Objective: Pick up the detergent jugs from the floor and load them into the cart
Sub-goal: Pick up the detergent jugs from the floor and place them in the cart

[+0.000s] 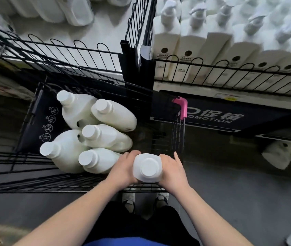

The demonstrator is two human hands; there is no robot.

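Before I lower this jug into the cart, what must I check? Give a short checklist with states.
1. The left hand grips the jug: ok.
2. The right hand grips it too: ok.
3. Jug upright and capped: ok.
4. Free space in the cart, right of the loaded jugs: ok.
5. Jug bottom clears its near rim: cannot tell.
6. Floor emptied: not ok, a floor jug remains at right.

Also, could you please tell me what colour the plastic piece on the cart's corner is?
Pink; the plastic piece shows best in the head view.

Jugs (109, 137) in cart (52, 183); perhaps jug (279, 155) rightward
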